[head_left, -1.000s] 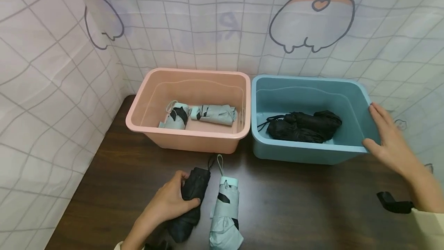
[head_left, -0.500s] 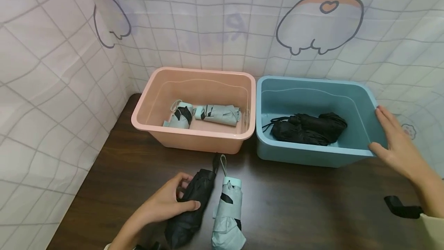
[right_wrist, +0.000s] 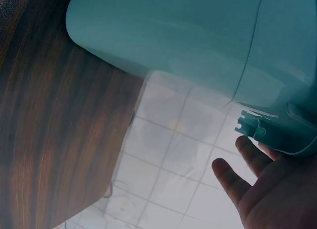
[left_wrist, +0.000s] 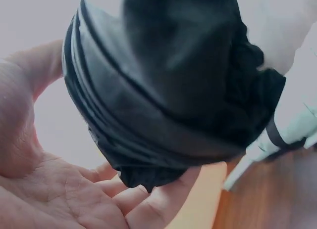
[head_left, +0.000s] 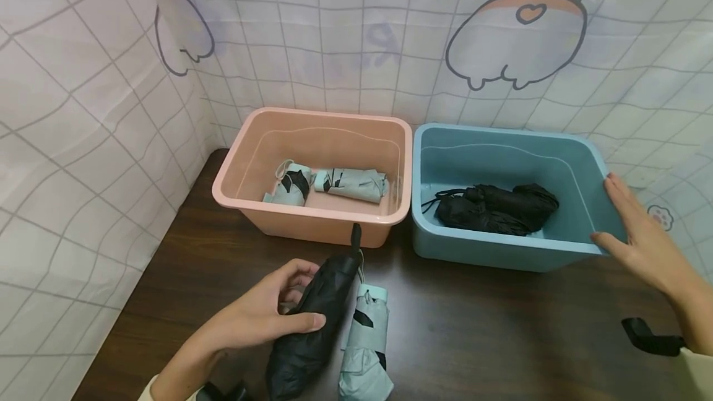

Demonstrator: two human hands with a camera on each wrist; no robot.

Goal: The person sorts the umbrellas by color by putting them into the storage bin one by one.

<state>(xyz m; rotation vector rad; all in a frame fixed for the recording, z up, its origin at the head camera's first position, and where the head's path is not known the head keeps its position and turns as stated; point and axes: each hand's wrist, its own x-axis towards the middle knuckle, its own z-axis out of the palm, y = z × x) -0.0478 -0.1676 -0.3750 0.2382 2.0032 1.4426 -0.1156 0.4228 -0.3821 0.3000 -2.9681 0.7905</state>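
Observation:
My left hand (head_left: 278, 308) grips a folded black umbrella (head_left: 320, 320), thumb on its upper side and fingers round the far side; its wrist strap points toward the bins. In the left wrist view the black umbrella (left_wrist: 173, 85) fills the middle, with the palm beside it. Just to its right a folded mint-green umbrella (head_left: 366, 345) lies on the table, its cord partly covered by the black one. At the right end of the blue bin (head_left: 501, 255), my right hand (head_left: 640, 240) rests on the rim; the right wrist view shows its fingers (right_wrist: 233, 182) fairly straight.
A pink bin (head_left: 312, 223) stands left of the blue one, with two mint-green umbrellas (head_left: 351, 184) inside. Black folded umbrellas (head_left: 496, 208) lie in the blue bin. Behind both hangs a white checked cloth (head_left: 334, 30). All stands on a dark wooden table (head_left: 473, 327).
The left hand has raised the black umbrella from the table, and its strap end has moved up and right, in front of the mint-green umbrella's cord. The right hand stays at the blue bin's rim.

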